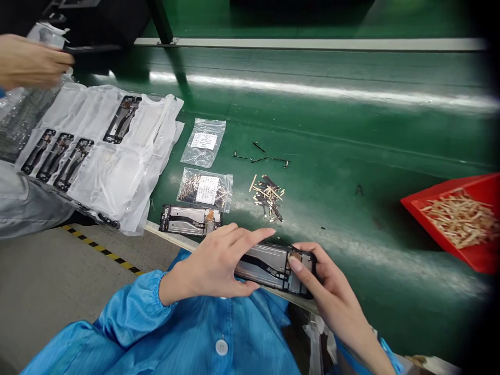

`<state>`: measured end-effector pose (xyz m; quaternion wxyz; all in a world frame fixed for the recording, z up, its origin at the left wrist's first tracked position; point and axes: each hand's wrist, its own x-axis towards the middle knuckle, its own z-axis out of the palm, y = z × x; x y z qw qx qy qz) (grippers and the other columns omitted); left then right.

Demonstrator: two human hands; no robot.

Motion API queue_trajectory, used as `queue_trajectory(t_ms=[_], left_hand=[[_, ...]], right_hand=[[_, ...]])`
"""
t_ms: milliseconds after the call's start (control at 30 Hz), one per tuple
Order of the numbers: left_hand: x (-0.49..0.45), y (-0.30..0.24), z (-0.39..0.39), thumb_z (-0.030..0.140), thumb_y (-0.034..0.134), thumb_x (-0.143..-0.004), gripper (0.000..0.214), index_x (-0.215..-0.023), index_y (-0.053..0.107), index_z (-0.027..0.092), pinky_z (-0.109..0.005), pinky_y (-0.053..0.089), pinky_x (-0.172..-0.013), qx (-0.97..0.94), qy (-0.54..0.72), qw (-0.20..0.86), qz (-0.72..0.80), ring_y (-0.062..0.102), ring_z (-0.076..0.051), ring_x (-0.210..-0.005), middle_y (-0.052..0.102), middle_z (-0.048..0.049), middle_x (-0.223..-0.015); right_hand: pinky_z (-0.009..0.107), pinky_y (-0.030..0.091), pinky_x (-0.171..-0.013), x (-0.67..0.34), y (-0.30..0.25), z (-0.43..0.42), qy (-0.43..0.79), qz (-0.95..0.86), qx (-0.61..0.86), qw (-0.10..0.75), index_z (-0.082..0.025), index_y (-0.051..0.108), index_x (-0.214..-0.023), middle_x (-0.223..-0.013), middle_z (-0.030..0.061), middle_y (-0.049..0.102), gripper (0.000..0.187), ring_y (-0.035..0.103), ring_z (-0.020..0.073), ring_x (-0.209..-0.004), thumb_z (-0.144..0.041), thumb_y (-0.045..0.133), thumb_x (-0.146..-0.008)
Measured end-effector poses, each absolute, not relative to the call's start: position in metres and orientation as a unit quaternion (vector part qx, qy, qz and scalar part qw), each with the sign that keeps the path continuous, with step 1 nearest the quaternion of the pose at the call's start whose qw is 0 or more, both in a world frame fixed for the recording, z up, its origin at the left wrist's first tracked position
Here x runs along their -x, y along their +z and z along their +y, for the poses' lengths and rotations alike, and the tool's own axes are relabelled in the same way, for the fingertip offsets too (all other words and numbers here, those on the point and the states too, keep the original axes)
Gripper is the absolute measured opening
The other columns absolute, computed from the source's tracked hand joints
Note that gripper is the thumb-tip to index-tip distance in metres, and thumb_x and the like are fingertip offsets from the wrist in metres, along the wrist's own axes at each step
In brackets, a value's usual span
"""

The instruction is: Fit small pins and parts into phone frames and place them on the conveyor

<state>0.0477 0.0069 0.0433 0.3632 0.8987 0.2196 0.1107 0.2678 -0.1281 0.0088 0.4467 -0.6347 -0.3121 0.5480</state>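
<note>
A phone frame (269, 263) with a silvery metal plate and a black flex cable sits at the bench's near edge. My right hand (328, 281) grips its right end, thumb on the top face and fingers at the far edge. Over its left end lies my left hand (222, 260), index finger stretched out and thumb apart near the close edge; its other fingers are partly hidden. A second phone frame (187, 221) lies just left of it. Beyond my hands is a loose pile of small black and gold flex strips (269, 195).
Two zip bags, one flat (203, 141) and one filled with strips (205, 188), lie behind. Several thin black strips (260, 156) are scattered beyond. A red bin (433, 190) of small pale pieces stands right. At left, a co-worker's hand (35, 62) is above white pocketed sheets (105, 177) holding phone frames.
</note>
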Motion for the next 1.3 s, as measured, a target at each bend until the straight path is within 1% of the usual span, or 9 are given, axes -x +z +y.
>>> queue_trajectory(t_ms=[300, 400, 467, 633, 700, 800, 967, 1100, 1300], left_hand=[[-0.049, 0.044, 0.000, 0.034, 0.075, -0.084, 0.091, -0.164, 0.032, 0.020, -0.043, 0.058, -0.089, -0.905, 0.107, 0.347, 0.221, 0.064, -0.026, -0.101, 0.071, -0.0106, -0.126], [-0.048, 0.044, 0.002, 0.037, 0.076, -0.085, 0.094, -0.165, 0.030, 0.021, -0.041, 0.057, -0.086, -0.904, 0.093, 0.352, 0.225, 0.063, -0.025, -0.098, 0.071, -0.0099, -0.125], [-0.047, 0.045, 0.004, 0.037, 0.077, -0.085, 0.094, -0.165, 0.030, 0.021, -0.042, 0.057, -0.088, -0.909, 0.090, 0.346, 0.217, 0.063, -0.025, -0.098, 0.071, -0.0096, -0.125], [-0.047, 0.047, 0.007, 0.049, 0.079, -0.089, 0.087, -0.160, 0.041, 0.018, -0.040, 0.057, -0.086, -0.905, 0.109, 0.363, 0.196, 0.064, -0.025, -0.098, 0.071, -0.0091, -0.120], [-0.048, 0.044, 0.005, 0.053, 0.073, -0.094, 0.076, -0.155, 0.047, 0.016, -0.037, 0.056, -0.079, -0.896, 0.133, 0.364, 0.216, 0.065, -0.023, -0.092, 0.072, -0.0082, -0.110], [-0.052, 0.035, 0.001, 0.043, 0.064, -0.105, 0.046, -0.143, 0.058, 0.017, -0.035, 0.055, -0.077, -0.881, 0.187, 0.348, 0.261, 0.066, -0.020, -0.086, 0.077, -0.0062, -0.106], [-0.061, 0.018, -0.003, 0.031, 0.070, -0.104, 0.018, -0.119, 0.071, 0.022, -0.036, 0.057, -0.081, -0.820, 0.296, 0.375, 0.314, 0.068, -0.019, -0.088, 0.082, -0.0020, -0.099], [-0.063, 0.007, -0.007, 0.032, 0.074, -0.099, 0.010, -0.096, 0.075, 0.022, -0.042, 0.056, -0.087, -0.790, 0.341, 0.371, 0.349, 0.069, -0.022, -0.090, 0.081, -0.0031, -0.086], [-0.063, 0.001, -0.014, 0.023, 0.066, -0.100, 0.015, -0.086, 0.073, 0.024, -0.043, 0.053, -0.088, -0.803, 0.364, 0.332, 0.336, 0.068, -0.021, -0.092, 0.083, 0.0008, -0.084]], right_hand=[[0.024, 0.051, -0.052, -0.267, 0.002, -0.130, 0.554, -0.293, 0.627, 0.463, -0.025, 0.061, -0.109, -0.074, -0.0005, 0.061, 0.031, 0.057, 0.0154, -0.060, -0.056, 0.061, -0.106], [0.029, 0.059, -0.070, -0.274, 0.003, -0.128, 0.446, -0.414, 0.650, 0.454, -0.025, 0.067, -0.119, -0.099, 0.0055, 0.071, 0.025, 0.070, 0.0200, -0.083, -0.046, 0.064, -0.106], [0.033, 0.059, -0.083, -0.278, 0.004, -0.126, 0.339, -0.482, 0.658, 0.470, -0.027, 0.070, -0.121, -0.113, 0.0072, 0.072, 0.020, 0.071, 0.0227, -0.100, -0.033, 0.071, -0.103], [0.035, 0.058, -0.077, -0.283, 0.011, -0.120, 0.204, -0.588, 0.621, 0.476, -0.026, 0.074, -0.104, -0.100, 0.0044, 0.074, 0.018, 0.072, 0.0213, -0.087, -0.009, 0.072, -0.098], [0.036, 0.059, -0.077, -0.284, 0.011, -0.119, 0.184, -0.615, 0.613, 0.461, -0.026, 0.074, -0.105, -0.100, 0.0043, 0.075, 0.021, 0.074, 0.0215, -0.086, -0.007, 0.070, -0.098], [0.037, 0.060, -0.076, -0.286, 0.007, -0.118, 0.182, -0.629, 0.603, 0.456, -0.025, 0.073, -0.105, -0.101, 0.0050, 0.074, 0.020, 0.074, 0.0220, -0.086, -0.006, 0.069, -0.099], [0.036, 0.060, -0.076, -0.283, 0.000, -0.120, 0.166, -0.653, 0.582, 0.456, -0.023, 0.070, -0.108, -0.102, 0.0064, 0.072, 0.024, 0.073, 0.0216, -0.087, -0.001, 0.067, -0.097], [0.037, 0.061, -0.076, -0.279, 0.004, -0.122, 0.127, -0.669, 0.580, 0.448, -0.020, 0.070, -0.109, -0.101, 0.0071, 0.072, 0.029, 0.073, 0.0211, -0.086, 0.004, 0.067, -0.094], [0.039, 0.061, -0.073, -0.275, 0.006, -0.122, 0.130, -0.676, 0.559, 0.463, -0.019, 0.070, -0.107, -0.102, 0.0089, 0.071, 0.030, 0.073, 0.0236, -0.089, 0.005, 0.068, -0.091]])
